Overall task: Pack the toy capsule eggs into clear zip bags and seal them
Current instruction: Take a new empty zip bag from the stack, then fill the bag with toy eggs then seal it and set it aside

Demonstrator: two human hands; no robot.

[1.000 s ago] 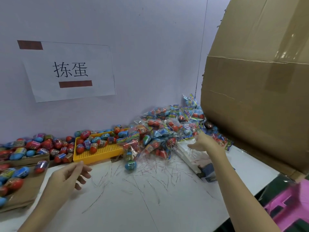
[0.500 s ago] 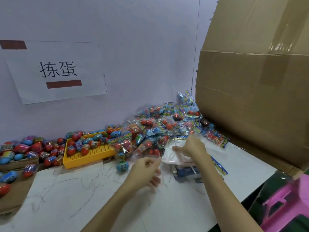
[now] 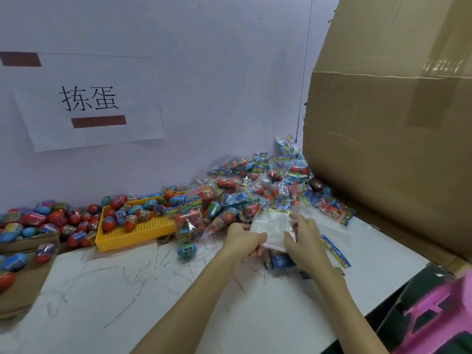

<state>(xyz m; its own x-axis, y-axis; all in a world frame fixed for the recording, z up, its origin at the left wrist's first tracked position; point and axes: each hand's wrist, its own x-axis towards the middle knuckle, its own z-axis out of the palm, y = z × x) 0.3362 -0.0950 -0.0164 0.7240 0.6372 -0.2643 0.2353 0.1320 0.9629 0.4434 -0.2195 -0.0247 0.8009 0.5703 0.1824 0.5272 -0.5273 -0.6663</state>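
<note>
A stack of clear zip bags lies on the white table in front of the pile of bagged eggs. My left hand pinches the stack's near left edge. My right hand grips its right side, thumb on top. Loose red and blue capsule eggs fill a yellow tray to the left. One blue egg lies alone on the table just left of my left hand.
More loose eggs lie on brown cardboard at the far left. A big cardboard box stands at the right. A pink stool sits below the table's right edge. A paper sign hangs on the wall.
My left hand swept from the far left across the table to the bag stack and now pinches it. My right hand shifted from the stack's far edge to grip its right side.
</note>
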